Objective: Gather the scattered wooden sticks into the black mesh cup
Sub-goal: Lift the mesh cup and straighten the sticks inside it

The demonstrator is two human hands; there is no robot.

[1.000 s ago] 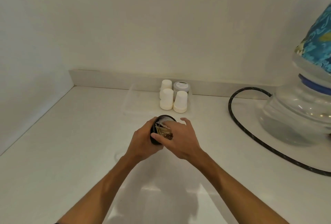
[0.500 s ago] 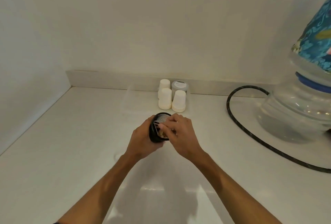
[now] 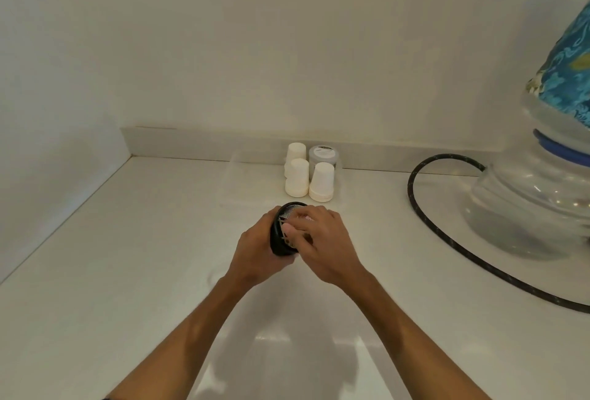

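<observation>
The black mesh cup (image 3: 281, 233) is held just above the white counter (image 3: 127, 272) at centre, tilted w/ its mouth turned toward the right hand (image 3: 322, 246). It is gripped round its side by the left hand (image 3: 260, 252), fingers wrapped & closed on it. The right hand is laid over the mouth, fingers curled; whether anything is pinched can't be told. A few wooden sticks (image 3: 285, 229) are seen inside the cup, mostly hidden by the fingers. 3 upturned white cups (image 3: 321, 181) & a grey-lidded jar (image 3: 323, 157) are stood behind, near the wall. A black cable (image 3: 415, 204) & a clear water bottle (image 3: 536, 201) are seen at right.
</observation>
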